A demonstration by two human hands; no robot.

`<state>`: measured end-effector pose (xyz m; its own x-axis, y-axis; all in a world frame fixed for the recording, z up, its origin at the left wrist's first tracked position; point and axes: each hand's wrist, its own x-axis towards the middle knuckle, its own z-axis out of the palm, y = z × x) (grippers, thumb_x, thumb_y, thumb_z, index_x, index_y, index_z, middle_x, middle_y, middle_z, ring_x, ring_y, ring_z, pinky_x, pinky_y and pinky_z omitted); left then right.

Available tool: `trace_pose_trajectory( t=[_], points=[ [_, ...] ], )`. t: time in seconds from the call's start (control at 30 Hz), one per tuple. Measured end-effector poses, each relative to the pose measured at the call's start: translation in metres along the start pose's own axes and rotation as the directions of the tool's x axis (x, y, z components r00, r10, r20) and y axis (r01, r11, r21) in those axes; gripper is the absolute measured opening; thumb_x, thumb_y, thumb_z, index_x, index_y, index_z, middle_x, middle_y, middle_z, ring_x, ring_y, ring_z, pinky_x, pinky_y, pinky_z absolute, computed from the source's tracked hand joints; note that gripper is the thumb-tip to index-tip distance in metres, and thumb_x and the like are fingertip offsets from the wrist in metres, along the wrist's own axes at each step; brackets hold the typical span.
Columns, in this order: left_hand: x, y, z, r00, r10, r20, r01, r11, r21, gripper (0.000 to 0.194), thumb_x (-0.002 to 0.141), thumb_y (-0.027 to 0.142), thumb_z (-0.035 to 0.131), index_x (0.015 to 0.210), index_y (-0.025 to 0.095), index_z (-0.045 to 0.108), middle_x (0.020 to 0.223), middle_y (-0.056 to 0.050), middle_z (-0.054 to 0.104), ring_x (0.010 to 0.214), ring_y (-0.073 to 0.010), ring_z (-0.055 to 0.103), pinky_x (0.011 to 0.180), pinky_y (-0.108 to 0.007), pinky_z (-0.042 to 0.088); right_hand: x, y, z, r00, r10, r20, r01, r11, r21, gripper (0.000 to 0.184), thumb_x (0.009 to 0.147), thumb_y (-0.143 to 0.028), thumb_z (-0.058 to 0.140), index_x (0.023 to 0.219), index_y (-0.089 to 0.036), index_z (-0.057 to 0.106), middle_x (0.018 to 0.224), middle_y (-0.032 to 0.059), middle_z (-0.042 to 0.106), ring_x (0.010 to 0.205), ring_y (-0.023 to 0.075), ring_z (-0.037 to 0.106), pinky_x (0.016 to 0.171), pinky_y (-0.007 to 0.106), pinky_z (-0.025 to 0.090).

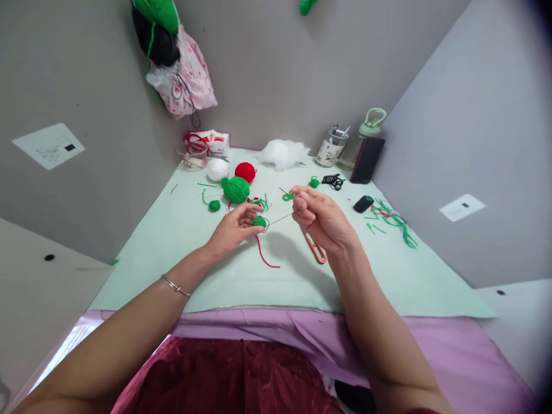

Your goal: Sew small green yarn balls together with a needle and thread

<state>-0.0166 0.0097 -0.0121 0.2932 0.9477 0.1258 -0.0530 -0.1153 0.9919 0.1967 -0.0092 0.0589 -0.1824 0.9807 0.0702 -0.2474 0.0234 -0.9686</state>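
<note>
My left hand (235, 230) pinches a small green crocheted piece (259, 221) over the table, with a red yarn tail (265, 257) hanging below. From that piece a dark thread (280, 219) runs taut up to my right hand (317, 215), whose fingers are closed. A thin dark needle (283, 191) sticks out to the left of the right fingertips; the grip on it is partly hidden. Just behind that hand lie small green rings (288, 196). An orange utility knife (317, 250) rests on the table beneath the right wrist.
Behind my left hand sit green (236, 189), red (245, 172) and white (218, 169) yarn balls. White stuffing (283, 154), a pen cup (332, 148), a bottle (353, 146) and a phone (368, 160) line the back. Yarn scraps (390, 217) and a black object (363, 203) lie right.
</note>
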Motion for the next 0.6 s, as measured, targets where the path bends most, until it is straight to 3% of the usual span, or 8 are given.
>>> trace_pose_trajectory(
  t=[0.1, 0.23, 0.3, 0.43, 0.6],
  points=[
    [0.001, -0.001, 0.000, 1.000, 0.001, -0.003, -0.001, 1.000, 0.001, 0.040, 0.064, 0.027, 0.086, 0.098, 0.019, 0.068, 0.095, -0.004, 0.066, 0.088, -0.0179, 0.062, 0.083, -0.033, 0.049, -0.001, 0.001, 0.000, 0.999, -0.033, 0.008, 0.033, 0.999, -0.028, 0.031, 0.079, -0.044, 0.075, 0.096, -0.021, 0.062, 0.072, -0.0026, 0.054, 0.051, 0.0074, 0.033, 0.047, 0.024, 0.032],
    [0.001, 0.001, 0.000, 1.000, 0.017, 0.023, -0.018, 0.998, 0.052, 0.032, 0.067, 0.028, 0.084, 0.093, 0.019, 0.069, 0.090, -0.003, 0.067, 0.085, -0.0175, 0.062, 0.085, -0.034, 0.049, -0.011, 0.000, 0.006, 0.993, -0.009, 0.121, 0.019, 0.997, -0.080, 0.031, 0.087, -0.052, 0.067, 0.094, -0.023, 0.060, 0.058, -0.0055, 0.052, 0.044, 0.0080, 0.036, 0.046, 0.024, 0.031],
    [0.001, 0.001, -0.001, 0.999, 0.037, 0.012, -0.038, 0.996, 0.077, 0.029, 0.068, 0.026, 0.083, 0.092, 0.019, 0.069, 0.092, -0.002, 0.067, 0.086, -0.0169, 0.061, 0.086, -0.034, 0.049, -0.016, -0.002, 0.008, 0.988, -0.055, 0.145, 0.068, 0.994, -0.080, 0.028, 0.089, -0.051, 0.064, 0.091, -0.023, 0.059, 0.052, -0.0069, 0.048, 0.042, 0.0085, 0.037, 0.046, 0.024, 0.032],
    [0.001, 0.000, -0.001, 0.999, 0.028, 0.024, -0.029, 0.999, 0.033, 0.030, 0.068, 0.027, 0.082, 0.093, 0.019, 0.068, 0.093, -0.003, 0.067, 0.087, -0.0171, 0.062, 0.086, -0.034, 0.050, -0.015, -0.004, 0.007, 0.992, -0.120, 0.049, 0.125, 0.985, -0.120, 0.024, 0.088, -0.044, 0.066, 0.089, -0.021, 0.060, 0.054, -0.0061, 0.047, 0.046, 0.0081, 0.038, 0.047, 0.023, 0.032],
    [0.001, 0.002, -0.001, 1.000, 0.028, 0.014, -0.028, 1.000, -0.007, 0.033, 0.068, 0.030, 0.084, 0.094, 0.018, 0.068, 0.094, -0.004, 0.068, 0.089, -0.0178, 0.063, 0.087, -0.034, 0.049, -0.004, 0.016, 0.009, 0.999, 0.013, 0.030, 0.000, 0.919, -0.395, 0.024, 0.086, -0.040, 0.065, 0.091, -0.018, 0.058, 0.059, -0.0027, 0.061, 0.050, 0.0090, 0.050, 0.049, 0.021, 0.038]
  ],
)
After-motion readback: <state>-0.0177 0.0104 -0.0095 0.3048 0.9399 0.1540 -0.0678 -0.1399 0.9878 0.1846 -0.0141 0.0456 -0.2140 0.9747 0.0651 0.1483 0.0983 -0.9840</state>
